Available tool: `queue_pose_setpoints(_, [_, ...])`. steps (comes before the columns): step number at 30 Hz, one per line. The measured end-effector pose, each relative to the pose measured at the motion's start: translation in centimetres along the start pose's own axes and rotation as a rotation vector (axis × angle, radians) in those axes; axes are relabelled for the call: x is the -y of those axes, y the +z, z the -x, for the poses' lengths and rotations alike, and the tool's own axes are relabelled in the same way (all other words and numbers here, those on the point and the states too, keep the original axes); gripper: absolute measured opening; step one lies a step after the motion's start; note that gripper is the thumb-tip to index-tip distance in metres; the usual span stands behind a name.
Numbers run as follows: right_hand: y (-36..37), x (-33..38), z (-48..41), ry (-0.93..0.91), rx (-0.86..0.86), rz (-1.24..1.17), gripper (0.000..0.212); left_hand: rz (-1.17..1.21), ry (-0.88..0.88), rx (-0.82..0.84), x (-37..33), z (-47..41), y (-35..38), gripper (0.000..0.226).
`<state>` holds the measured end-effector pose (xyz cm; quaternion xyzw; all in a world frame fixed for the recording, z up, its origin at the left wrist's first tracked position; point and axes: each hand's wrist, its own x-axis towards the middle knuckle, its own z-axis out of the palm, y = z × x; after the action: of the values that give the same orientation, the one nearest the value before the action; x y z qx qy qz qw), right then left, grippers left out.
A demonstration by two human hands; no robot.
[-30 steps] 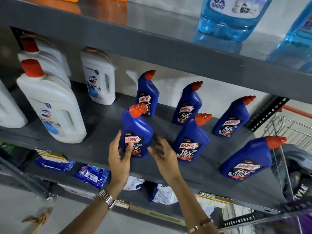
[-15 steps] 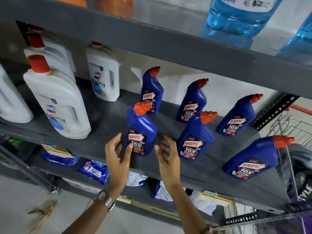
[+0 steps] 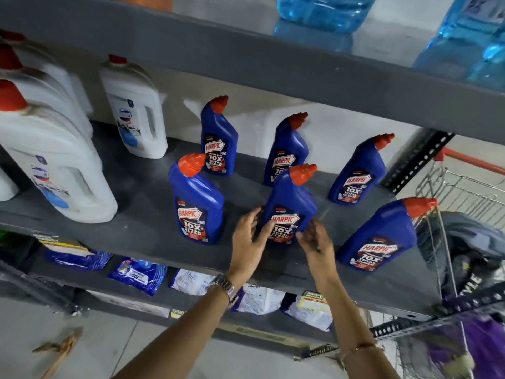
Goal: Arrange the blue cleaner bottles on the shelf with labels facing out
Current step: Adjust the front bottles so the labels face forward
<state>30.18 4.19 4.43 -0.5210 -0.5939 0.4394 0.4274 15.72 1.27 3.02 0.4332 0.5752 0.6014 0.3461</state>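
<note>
Several blue cleaner bottles with orange caps stand on the grey shelf (image 3: 142, 214) in two rows, labels facing out. The front-left bottle (image 3: 196, 203) stands free. Both hands are at the front-middle bottle (image 3: 289, 198). My left hand (image 3: 247, 239) is on its lower left side with the thumb across the label. My right hand (image 3: 314, 237) has curled fingers on its lower right corner. The front-right bottle (image 3: 379, 236) leans right near the shelf end. Behind stand the back-left bottle (image 3: 218, 140), back-middle bottle (image 3: 287, 149) and back-right bottle (image 3: 358, 173).
Large white jugs (image 3: 54, 165) with red caps fill the shelf's left part. The upper shelf edge (image 3: 273, 64) hangs overhead, carrying light blue bottles (image 3: 322, 12). A wire cart (image 3: 459, 192) stands at the right. Pouches (image 3: 136, 274) lie on the lower shelf.
Both hands left the front-left bottle and moved right onto the front-middle bottle. The front-left bottle now stands alone.
</note>
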Motion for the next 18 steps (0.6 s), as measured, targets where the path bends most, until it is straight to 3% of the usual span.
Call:
queue_pose_setpoints(9, [-0.4,-0.4,2.0,0.057,0.006,-0.009,0.048,-0.032,0.017,0.008,0.8,1.2,-1.0,0.026])
queue_pose_setpoints(18, [-0.9,-0.6,2.8,0.044,0.036,0.075,0.048,-0.037,0.035,-0.027,0.6,2.5,-0.9,0.025])
